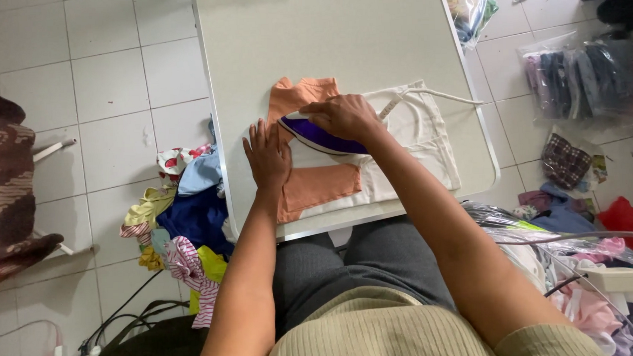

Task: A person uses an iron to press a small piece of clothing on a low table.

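Note:
A white and purple iron [320, 136] rests on an orange and white garment [322, 187] spread on the pale table [325, 37]. My right hand [344, 117] grips the iron's handle from above. My left hand [266, 156] lies flat, fingers spread, pressing the garment's left side just beside the iron. A white cloth [423, 128] lies under the garment, and the iron's white cord [440, 94] runs off to the right.
A pile of colourful clothes [181, 225] lies on the tiled floor left of the table. Bagged clothes [583, 77] and loose garments [586, 260] crowd the floor at right. A brown patterned cloth [8, 182] hangs at far left. Black cables [125, 314] trail at lower left.

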